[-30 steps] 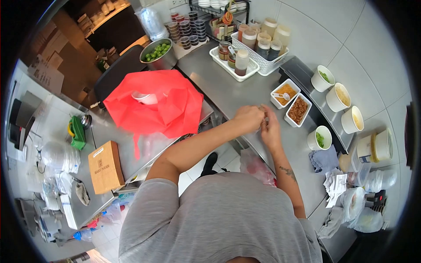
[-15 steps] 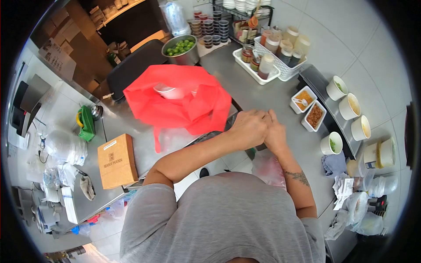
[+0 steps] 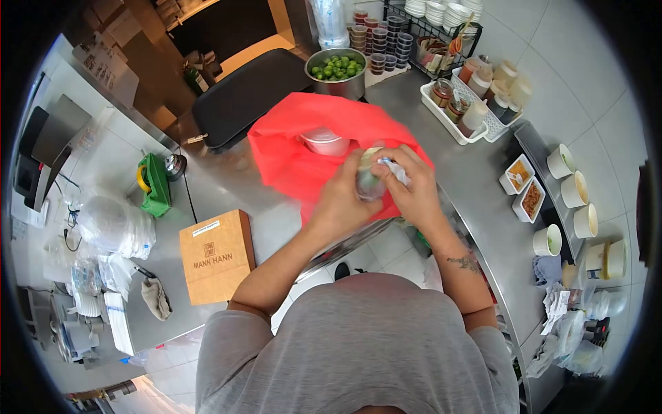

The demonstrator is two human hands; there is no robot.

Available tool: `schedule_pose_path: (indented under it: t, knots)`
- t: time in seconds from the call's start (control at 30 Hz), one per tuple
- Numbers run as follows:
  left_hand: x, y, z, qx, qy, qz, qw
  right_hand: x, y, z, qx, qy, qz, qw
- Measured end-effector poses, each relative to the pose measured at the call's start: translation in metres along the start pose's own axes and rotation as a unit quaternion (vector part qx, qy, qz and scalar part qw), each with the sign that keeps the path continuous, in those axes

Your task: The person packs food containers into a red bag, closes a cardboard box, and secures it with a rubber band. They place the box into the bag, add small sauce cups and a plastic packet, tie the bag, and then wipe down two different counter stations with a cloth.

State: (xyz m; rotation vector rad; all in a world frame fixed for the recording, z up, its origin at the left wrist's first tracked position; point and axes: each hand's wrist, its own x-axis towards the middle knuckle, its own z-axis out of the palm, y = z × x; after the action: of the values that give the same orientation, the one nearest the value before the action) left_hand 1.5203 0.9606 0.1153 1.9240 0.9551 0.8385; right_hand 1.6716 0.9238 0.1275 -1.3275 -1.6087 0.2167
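Note:
On the steel counter lies an open red bag (image 3: pixel 286 138), with a white container (image 3: pixel 325 141) inside it. Over the bag's near right part, my left hand (image 3: pixel 345 200) is closed around a small clear plastic bag (image 3: pixel 370 185) with something green and pale in it. My right hand (image 3: pixel 412 186) is pressed against the same bag's top, its fingers closed on the bunched, whitish plastic. Motion blurs the contents of the plastic bag.
A brown box (image 3: pixel 217 259) sits left of my left arm. Behind the red bag are a black tray (image 3: pixel 241 96) and a metal pot of green limes (image 3: pixel 338 72). Sauce bottles in a white basket (image 3: pixel 452 117) and several white cups (image 3: pixel 574 188) stand to the right.
Both hands have moved from the counter edge to over the red bag, and the small plastic bag now shows between them. The view has shifted, so the surroundings appear further right.

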Motion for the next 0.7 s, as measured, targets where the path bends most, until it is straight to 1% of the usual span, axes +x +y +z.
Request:
schedule_pose_path:
  t: [0.07, 0.1, 0.13, 0.17, 0.2, 0.23, 0.27, 0.3, 0.37, 0.4, 0.47, 0.5, 0.6, 0.63, 0.7]
  knots:
    - [0.01, -0.017, -0.031, -0.052, -0.043, -0.059, 0.996, 0.003, -0.011, 0.002, 0.014, 0.034, 0.074, 0.997]
    - [0.015, -0.029, -0.045, -0.058, -0.038, -0.05, 0.996, 0.0, 0.005, 0.004, -0.116, 0.131, 0.04, 0.984]
    - [0.02, -0.044, -0.056, -0.065, -0.033, -0.04, 0.997, -0.011, 0.035, 0.008, -0.031, 0.137, 0.126, 0.982]
    - [0.027, -0.056, -0.062, -0.075, -0.029, -0.031, 0.996, -0.027, 0.07, 0.014, 0.053, 0.14, 0.21, 0.966]
    - [0.033, -0.065, -0.066, -0.071, -0.04, -0.015, 0.997, -0.031, 0.073, 0.016, 0.136, 0.14, 0.293, 0.936]
    - [0.04, -0.072, -0.069, -0.067, -0.052, -0.001, 0.996, -0.037, 0.075, 0.017, 0.184, 0.066, 0.366, 0.91]
    - [0.047, -0.078, -0.071, -0.063, -0.065, 0.014, 0.996, -0.044, 0.076, 0.017, 0.231, -0.01, 0.434, 0.871]
    - [0.055, -0.077, -0.071, -0.033, -0.119, 0.01, 0.992, -0.043, 0.069, 0.016, 0.275, -0.086, 0.495, 0.82]
    - [0.071, -0.073, -0.064, 0.027, -0.226, -0.001, 0.974, -0.035, 0.047, 0.019, 0.346, -0.045, 0.42, 0.838]
    - [0.08, -0.078, -0.057, 0.045, -0.263, 0.035, 0.963, -0.029, 0.034, 0.018, 0.379, -0.027, 0.379, 0.844]
    - [0.097, -0.093, -0.039, 0.085, -0.336, 0.106, 0.932, 0.0, -0.008, 0.004, 0.412, -0.015, 0.361, 0.837]
    - [0.103, -0.096, -0.035, 0.083, -0.393, 0.103, 0.91, 0.011, -0.017, -0.002, 0.43, -0.006, 0.351, 0.832]
    - [0.108, -0.097, -0.033, 0.072, -0.442, 0.045, 0.893, 0.031, 0.002, -0.016, 0.434, -0.038, 0.357, 0.826]
    - [0.106, -0.096, -0.035, 0.028, -0.427, -0.038, 0.903, 0.038, -0.011, -0.02, 0.436, 0.011, 0.352, 0.828]
    - [0.099, -0.095, -0.046, -0.06, -0.381, -0.205, 0.9, 0.039, 0.012, -0.03, 0.413, 0.013, 0.313, 0.855]
